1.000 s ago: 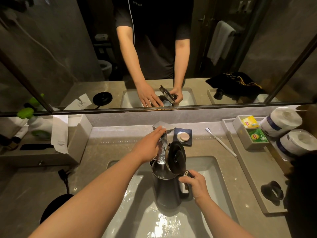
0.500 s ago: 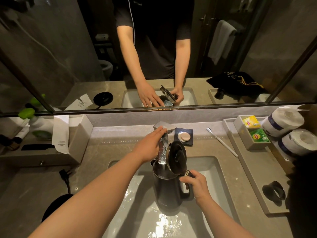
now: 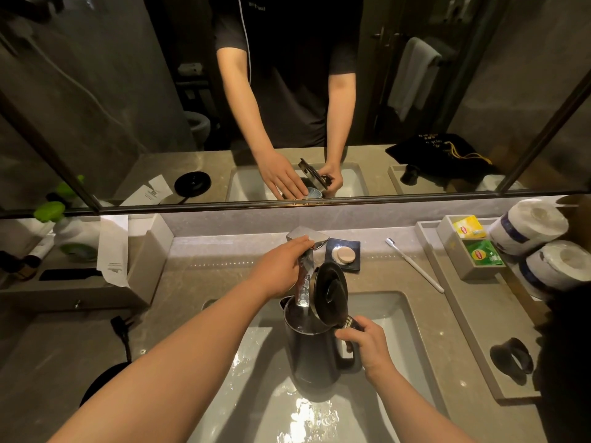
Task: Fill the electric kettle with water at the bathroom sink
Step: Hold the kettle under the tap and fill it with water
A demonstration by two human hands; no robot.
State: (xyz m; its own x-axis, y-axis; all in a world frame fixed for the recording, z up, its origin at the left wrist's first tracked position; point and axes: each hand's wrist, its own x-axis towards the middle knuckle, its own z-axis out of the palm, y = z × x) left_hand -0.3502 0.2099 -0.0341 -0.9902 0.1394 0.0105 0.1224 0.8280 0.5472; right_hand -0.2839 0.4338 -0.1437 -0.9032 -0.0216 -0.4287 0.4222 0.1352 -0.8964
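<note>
Kettle (image 3: 315, 353): upright inside the sink (image 3: 396, 318), under the tap (image 3: 307, 241), its lid (image 3: 331, 290) tipped open toward the right.
Right grip (image 3: 367, 343): the fingers are wrapped and pressed together around the kettle's handle at its right side, with the thumb near the lid hinge.
Left grip (image 3: 281, 266): the hand lies over the tap lever with fingers loosely curled on its top; whether it pinches or merely rests there I cannot tell.
Water (image 3: 303, 289): a stream falls from the spout straight into the kettle's open mouth; the basin floor below is wet and glinting.
Step in hand: filling, judged partway, since the level inside is hidden in the dark.
Doing it well: keep the mouth centred under the stream, hold the kettle level, and watch the level so the lever can be closed before it rises too high. The load will grow heavier, so a firm wrap on the handle matters. Keep the underside's contacts out of the splash as far as possible.
Counter (image 3: 198, 276): a soap dish (image 3: 342, 254) just behind the lid, a toothbrush (image 3: 414, 265) to the right, a black base (image 3: 102, 382) at the lower left, well apart from the sink.
</note>
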